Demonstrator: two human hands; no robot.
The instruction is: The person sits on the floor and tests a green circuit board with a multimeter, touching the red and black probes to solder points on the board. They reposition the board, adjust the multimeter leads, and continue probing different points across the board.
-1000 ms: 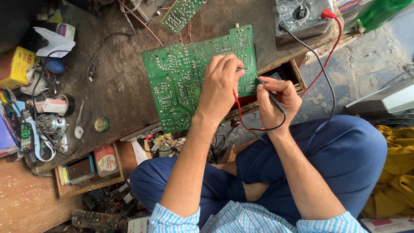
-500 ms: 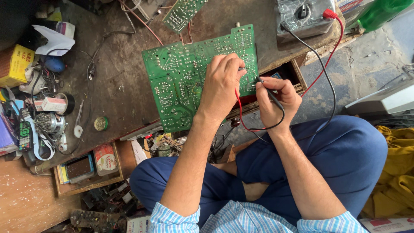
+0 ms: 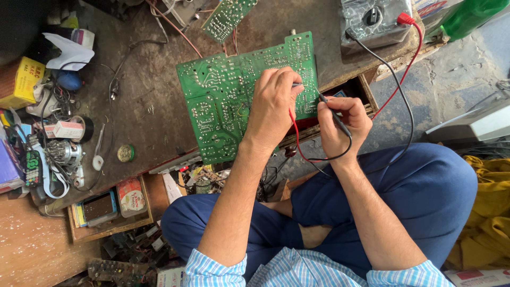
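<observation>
I am leaning over a large green circuit board (image 3: 228, 101) lying solder side up on a dark, stained wooden workbench (image 3: 154, 106). My left hand (image 3: 273, 106) is resting on the board's right half, its fingers curled narrow around the red test probe (image 3: 296, 85), whose tip is touching the board near its right edge. My right hand (image 3: 342, 125) is hovering just off that edge, fingers pinched shut on the black test probe (image 3: 332, 112), which is slanting up toward the board's side. The red lead (image 3: 404, 74) and the black lead (image 3: 393, 79) are looping down between my wrists and running up to the grey meter with a black dial (image 3: 374, 21) sitting at the bench's far right corner.

The board's right edge is lying close to the bench's own edge, so my right hand is working over open air above my blue trousers (image 3: 404, 196). Bare bench is showing to the left of the board. A smaller green circuit board (image 3: 228, 16) is lying above it with wires trailing.

Farther left the bench is crowded: a yellow box (image 3: 21, 79), a small round tin (image 3: 126, 153), a tangle of cables and a small motor (image 3: 61, 151). A shallow wooden tray (image 3: 106, 226) is holding small packets below. A concrete floor (image 3: 451, 90) is showing on the right, with yellow cloth (image 3: 489, 212) beside my knee.
</observation>
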